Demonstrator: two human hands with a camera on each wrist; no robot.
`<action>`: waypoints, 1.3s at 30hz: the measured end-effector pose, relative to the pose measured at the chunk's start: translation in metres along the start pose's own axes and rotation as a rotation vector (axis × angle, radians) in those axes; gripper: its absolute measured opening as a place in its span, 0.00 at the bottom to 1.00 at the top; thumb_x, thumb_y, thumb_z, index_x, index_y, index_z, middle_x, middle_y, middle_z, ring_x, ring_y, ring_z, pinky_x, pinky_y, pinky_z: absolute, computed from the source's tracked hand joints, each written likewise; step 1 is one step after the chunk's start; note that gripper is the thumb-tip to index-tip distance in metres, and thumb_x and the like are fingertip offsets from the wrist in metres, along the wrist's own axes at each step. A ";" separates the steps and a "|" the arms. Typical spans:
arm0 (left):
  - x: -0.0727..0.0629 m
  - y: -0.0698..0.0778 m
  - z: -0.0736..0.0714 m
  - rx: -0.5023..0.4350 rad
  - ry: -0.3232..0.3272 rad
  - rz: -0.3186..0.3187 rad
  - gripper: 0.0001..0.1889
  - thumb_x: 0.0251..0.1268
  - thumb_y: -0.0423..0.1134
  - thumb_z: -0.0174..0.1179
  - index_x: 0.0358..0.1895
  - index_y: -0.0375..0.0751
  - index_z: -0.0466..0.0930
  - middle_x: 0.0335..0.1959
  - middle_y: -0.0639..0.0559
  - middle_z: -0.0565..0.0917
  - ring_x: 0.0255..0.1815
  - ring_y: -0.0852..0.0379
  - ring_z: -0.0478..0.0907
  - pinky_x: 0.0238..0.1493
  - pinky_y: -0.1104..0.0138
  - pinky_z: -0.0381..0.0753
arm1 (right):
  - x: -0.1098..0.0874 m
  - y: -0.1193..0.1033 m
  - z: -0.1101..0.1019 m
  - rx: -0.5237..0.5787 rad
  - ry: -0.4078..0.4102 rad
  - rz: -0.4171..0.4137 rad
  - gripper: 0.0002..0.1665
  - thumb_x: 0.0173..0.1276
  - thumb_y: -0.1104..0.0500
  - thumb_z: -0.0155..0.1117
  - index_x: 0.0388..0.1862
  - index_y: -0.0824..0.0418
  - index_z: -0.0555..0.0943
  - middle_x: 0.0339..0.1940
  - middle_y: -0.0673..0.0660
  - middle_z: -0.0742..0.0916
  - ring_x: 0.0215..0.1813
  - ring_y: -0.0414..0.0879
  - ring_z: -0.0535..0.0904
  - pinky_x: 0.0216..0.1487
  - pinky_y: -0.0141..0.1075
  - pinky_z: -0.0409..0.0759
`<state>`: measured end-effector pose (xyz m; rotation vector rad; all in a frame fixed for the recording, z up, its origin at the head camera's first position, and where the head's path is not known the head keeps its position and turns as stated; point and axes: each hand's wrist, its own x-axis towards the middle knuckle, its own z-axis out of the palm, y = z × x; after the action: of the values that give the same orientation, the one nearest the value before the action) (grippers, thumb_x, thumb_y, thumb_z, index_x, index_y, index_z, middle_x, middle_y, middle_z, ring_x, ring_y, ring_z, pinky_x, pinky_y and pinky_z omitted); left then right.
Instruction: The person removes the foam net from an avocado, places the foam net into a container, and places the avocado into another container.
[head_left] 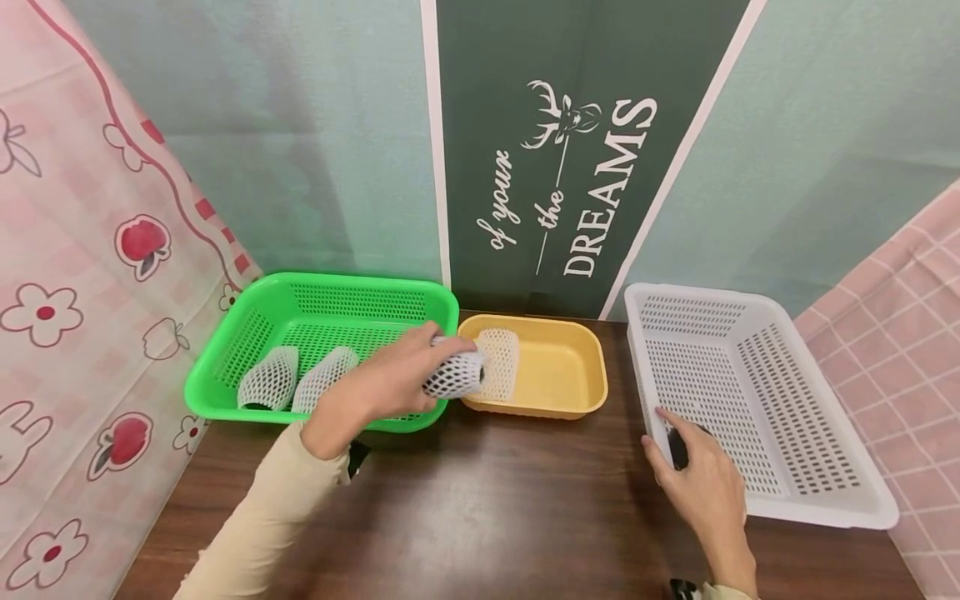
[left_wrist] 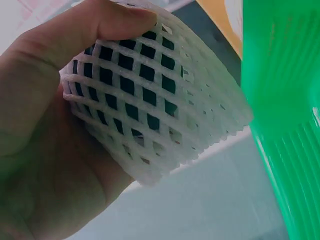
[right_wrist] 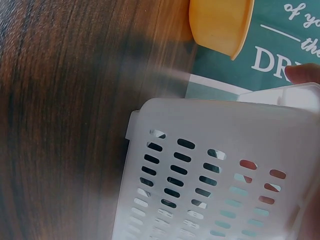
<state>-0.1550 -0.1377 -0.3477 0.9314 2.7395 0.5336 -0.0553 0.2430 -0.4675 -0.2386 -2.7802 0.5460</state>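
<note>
My left hand (head_left: 405, 367) grips a dark object in a white foam net sleeve (head_left: 459, 375), above the gap between the green basket (head_left: 322, 287) and the yellow tray (head_left: 596, 375). In the left wrist view the thumb presses on the sleeve (left_wrist: 150, 105), whose far end hangs past the dark object. An empty-looking foam net sleeve (head_left: 498, 358) lies at the tray's left end. My right hand (head_left: 701, 475) is at the left side of the white basket (head_left: 817, 417), with thumb and index finger around a dark object (head_left: 678, 450), mostly hidden by the hand.
Two more sleeved things, a left one (head_left: 268, 379) and a right one (head_left: 322, 379), lie in the green basket. Brown wooden tabletop (head_left: 487, 500) runs in front of the containers. A printed cloth (head_left: 337, 125) hangs behind, with pink cloth at both sides.
</note>
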 end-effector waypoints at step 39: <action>-0.016 0.051 0.170 0.176 -0.060 0.180 0.47 0.36 0.34 0.78 0.67 0.64 0.69 0.53 0.52 0.75 0.49 0.55 0.76 0.51 0.65 0.80 | 0.000 0.002 -0.001 0.017 0.033 -0.034 0.28 0.63 0.49 0.70 0.62 0.54 0.80 0.57 0.67 0.85 0.52 0.69 0.81 0.37 0.62 0.79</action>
<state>-0.0642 -0.0634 -0.4819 1.2238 2.6972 0.2907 -0.0552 0.2449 -0.4676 -0.1947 -2.7410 0.5522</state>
